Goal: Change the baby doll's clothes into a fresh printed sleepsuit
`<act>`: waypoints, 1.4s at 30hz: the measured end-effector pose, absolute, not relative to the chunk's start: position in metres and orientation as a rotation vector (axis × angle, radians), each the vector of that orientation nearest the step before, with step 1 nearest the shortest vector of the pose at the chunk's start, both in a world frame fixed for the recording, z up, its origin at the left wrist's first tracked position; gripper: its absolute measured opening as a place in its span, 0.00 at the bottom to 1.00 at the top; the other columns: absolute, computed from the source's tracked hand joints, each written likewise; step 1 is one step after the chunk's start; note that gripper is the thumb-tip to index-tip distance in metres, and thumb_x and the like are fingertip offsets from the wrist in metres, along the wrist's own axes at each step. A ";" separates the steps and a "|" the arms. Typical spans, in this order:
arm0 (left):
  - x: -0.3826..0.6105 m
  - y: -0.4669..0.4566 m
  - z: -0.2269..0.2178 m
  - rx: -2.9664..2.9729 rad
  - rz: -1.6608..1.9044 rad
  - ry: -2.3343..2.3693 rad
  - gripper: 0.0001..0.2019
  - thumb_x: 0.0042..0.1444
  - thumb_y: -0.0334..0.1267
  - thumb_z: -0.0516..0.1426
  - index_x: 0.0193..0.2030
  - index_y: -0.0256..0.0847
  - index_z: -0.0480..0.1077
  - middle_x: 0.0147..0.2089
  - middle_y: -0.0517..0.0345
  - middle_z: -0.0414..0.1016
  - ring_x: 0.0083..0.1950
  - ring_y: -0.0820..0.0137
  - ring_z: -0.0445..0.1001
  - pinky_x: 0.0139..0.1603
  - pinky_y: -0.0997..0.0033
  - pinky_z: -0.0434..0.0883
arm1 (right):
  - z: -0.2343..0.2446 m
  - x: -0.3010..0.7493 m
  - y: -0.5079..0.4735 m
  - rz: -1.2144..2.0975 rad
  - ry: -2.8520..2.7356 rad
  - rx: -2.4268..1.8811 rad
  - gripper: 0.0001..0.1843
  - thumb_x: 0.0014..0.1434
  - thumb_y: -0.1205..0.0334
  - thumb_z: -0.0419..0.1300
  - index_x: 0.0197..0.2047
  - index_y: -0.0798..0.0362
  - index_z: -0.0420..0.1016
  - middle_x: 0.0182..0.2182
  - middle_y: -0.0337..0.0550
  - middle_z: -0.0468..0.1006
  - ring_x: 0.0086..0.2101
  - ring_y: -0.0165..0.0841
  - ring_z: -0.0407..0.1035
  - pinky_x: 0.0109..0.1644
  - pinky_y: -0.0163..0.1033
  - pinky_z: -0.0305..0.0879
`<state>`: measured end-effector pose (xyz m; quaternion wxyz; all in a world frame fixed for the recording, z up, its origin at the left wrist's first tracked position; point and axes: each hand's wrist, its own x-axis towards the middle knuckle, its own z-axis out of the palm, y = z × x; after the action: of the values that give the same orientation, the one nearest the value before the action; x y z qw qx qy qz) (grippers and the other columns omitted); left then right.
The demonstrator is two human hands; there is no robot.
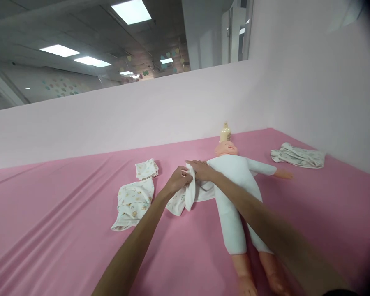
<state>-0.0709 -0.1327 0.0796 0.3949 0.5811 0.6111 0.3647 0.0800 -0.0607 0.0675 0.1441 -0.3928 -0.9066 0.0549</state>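
A baby doll with a white cloth body lies on its back, its head toward the wall and its feet toward me. Beside its torso, on the left, is a white printed baby garment, partly bunched and raised. My left hand is closed, pinching a fold of this garment. My right hand is closed over the garment's upper edge, close to the doll's shoulder. The doll's arm on this side is mostly hidden by my hands and the cloth.
A pink sheet covers the surface. Left of my hands lie a printed baby garment and a small folded cloth. A pump bottle stands behind the doll's head. Another crumpled printed cloth lies right, near the white wall.
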 end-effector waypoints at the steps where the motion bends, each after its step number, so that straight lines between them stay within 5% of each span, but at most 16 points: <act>1: -0.073 -0.135 0.078 1.523 0.899 1.587 0.25 0.50 0.37 0.60 0.55 0.38 0.60 0.44 0.49 0.72 0.35 0.69 0.72 0.32 0.72 0.67 | 0.067 0.081 -0.060 0.170 -2.624 -1.123 0.33 0.57 0.69 0.56 0.65 0.49 0.60 0.57 0.48 0.71 0.55 0.42 0.65 0.57 0.44 0.57; 3: -0.081 -0.142 0.076 1.686 0.818 1.731 0.29 0.49 0.40 0.61 0.58 0.39 0.60 0.51 0.46 0.71 0.45 0.64 0.73 0.39 0.70 0.68 | 0.066 0.082 -0.058 0.155 -2.606 -1.145 0.24 0.57 0.71 0.53 0.56 0.49 0.70 0.52 0.46 0.74 0.53 0.42 0.66 0.56 0.45 0.58; 6: -0.097 -0.156 0.072 1.940 0.601 2.001 0.28 0.50 0.43 0.60 0.57 0.40 0.61 0.54 0.45 0.70 0.56 0.56 0.68 0.45 0.67 0.65 | 0.066 0.083 -0.056 0.104 -2.529 -1.195 0.23 0.56 0.75 0.49 0.51 0.50 0.73 0.51 0.47 0.75 0.52 0.41 0.65 0.56 0.45 0.57; 9: -0.108 -0.168 0.066 2.005 0.290 2.091 0.13 0.58 0.46 0.52 0.44 0.41 0.66 0.42 0.50 0.74 0.44 0.58 0.72 0.37 0.68 0.61 | 0.067 0.083 -0.055 0.081 -2.465 -1.256 0.23 0.57 0.75 0.48 0.51 0.51 0.72 0.51 0.49 0.74 0.51 0.41 0.65 0.55 0.45 0.58; 12: -0.114 -0.170 0.063 2.079 0.155 2.130 0.09 0.61 0.41 0.47 0.33 0.42 0.63 0.34 0.53 0.73 0.35 0.63 0.71 0.32 0.69 0.57 | 0.067 0.083 -0.054 0.071 -2.425 -1.310 0.22 0.58 0.75 0.47 0.50 0.51 0.72 0.50 0.48 0.75 0.50 0.41 0.66 0.54 0.44 0.59; 16: -0.132 -0.148 0.069 2.050 0.213 2.261 0.08 0.57 0.30 0.47 0.37 0.40 0.65 0.40 0.50 0.76 0.42 0.61 0.73 0.38 0.68 0.61 | 0.067 0.084 -0.053 0.057 -2.373 -1.404 0.19 0.62 0.73 0.45 0.50 0.52 0.71 0.49 0.49 0.75 0.48 0.40 0.68 0.50 0.42 0.61; 22: -0.162 -0.102 0.081 1.903 0.275 2.383 0.09 0.56 0.29 0.48 0.40 0.34 0.68 0.46 0.38 0.75 0.50 0.51 0.73 0.44 0.61 0.66 | 0.064 0.082 -0.054 0.018 -2.382 -1.473 0.18 0.69 0.66 0.42 0.46 0.54 0.73 0.44 0.51 0.77 0.44 0.40 0.70 0.46 0.41 0.62; 26: -0.143 -0.109 0.078 2.015 0.403 2.169 0.14 0.63 0.41 0.48 0.47 0.38 0.69 0.53 0.48 0.74 0.53 0.63 0.73 0.49 0.70 0.67 | 0.061 0.081 -0.054 0.011 -2.389 -1.463 0.17 0.69 0.66 0.43 0.46 0.54 0.73 0.45 0.51 0.77 0.45 0.40 0.70 0.46 0.41 0.62; 30: -0.119 -0.125 0.072 1.905 0.460 1.928 0.22 0.59 0.53 0.52 0.53 0.41 0.66 0.51 0.54 0.76 0.48 0.66 0.75 0.41 0.73 0.69 | 0.059 0.082 -0.054 0.044 -2.373 -1.452 0.17 0.67 0.67 0.44 0.50 0.52 0.72 0.46 0.51 0.77 0.46 0.40 0.70 0.47 0.41 0.63; 36: -0.083 -0.129 0.075 2.066 0.404 2.234 0.10 0.60 0.42 0.50 0.34 0.40 0.66 0.38 0.50 0.76 0.43 0.60 0.74 0.39 0.66 0.63 | 0.065 0.075 -0.060 0.051 -2.250 -1.436 0.19 0.66 0.67 0.45 0.54 0.52 0.71 0.48 0.52 0.77 0.46 0.41 0.70 0.50 0.43 0.62; 42: -0.049 -0.140 0.088 2.078 0.471 2.203 0.11 0.62 0.44 0.46 0.38 0.41 0.65 0.42 0.49 0.76 0.44 0.58 0.73 0.38 0.65 0.62 | 0.096 0.124 -0.059 0.001 -2.049 -1.418 0.20 0.68 0.61 0.42 0.55 0.52 0.69 0.51 0.49 0.75 0.49 0.37 0.67 0.52 0.39 0.60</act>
<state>-0.0486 -0.1401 0.0876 0.0382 0.6775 0.7183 0.1537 0.1241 -0.0588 0.0959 0.3193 -0.5394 -0.7792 0.0003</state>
